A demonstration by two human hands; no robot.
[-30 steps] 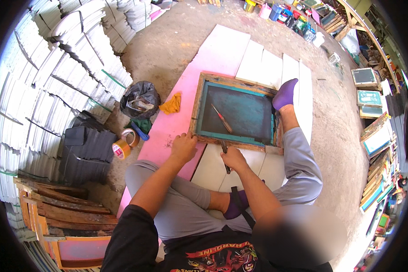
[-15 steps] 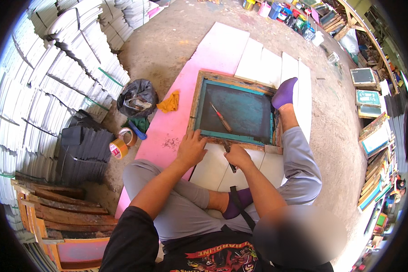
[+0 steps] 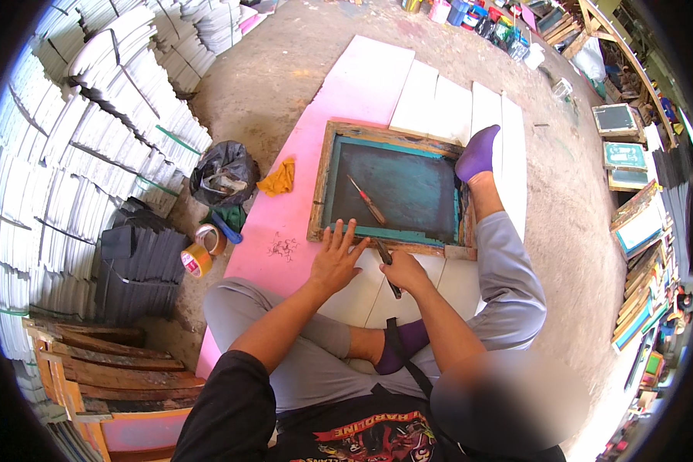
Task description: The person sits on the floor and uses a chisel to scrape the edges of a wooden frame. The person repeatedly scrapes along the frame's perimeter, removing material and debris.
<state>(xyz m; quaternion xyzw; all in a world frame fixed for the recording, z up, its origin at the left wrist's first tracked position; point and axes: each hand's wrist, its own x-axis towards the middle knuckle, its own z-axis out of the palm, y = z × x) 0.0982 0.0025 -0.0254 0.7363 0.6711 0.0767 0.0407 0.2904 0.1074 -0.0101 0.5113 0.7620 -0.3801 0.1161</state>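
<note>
Below me, the dusty floor [image 3: 285,85] carries a long pink board [image 3: 316,146] with white boards [image 3: 446,108] lying side by side to its right, and stacks of white sheets [image 3: 92,123] are piled along my left. On the boards sits the wooden printing frame [image 3: 325,185] with its dark teal mesh [image 3: 404,189], right in front of my crossed legs; my purple-socked foot [image 3: 477,154] rests at its far right corner. A red-handled tool [image 3: 368,202] lies loose on the mesh. My left hand [image 3: 337,258] is spread wide and flat, fingers pressing the frame's near edge. My right hand [image 3: 405,269] is closed around a dark slim tool [image 3: 386,266] whose tip meets that same near edge, just beside my left fingers. Off to the left lie a black bag [image 3: 223,173], a yellow rag [image 3: 279,177] and a roll of tape [image 3: 197,260].
</note>
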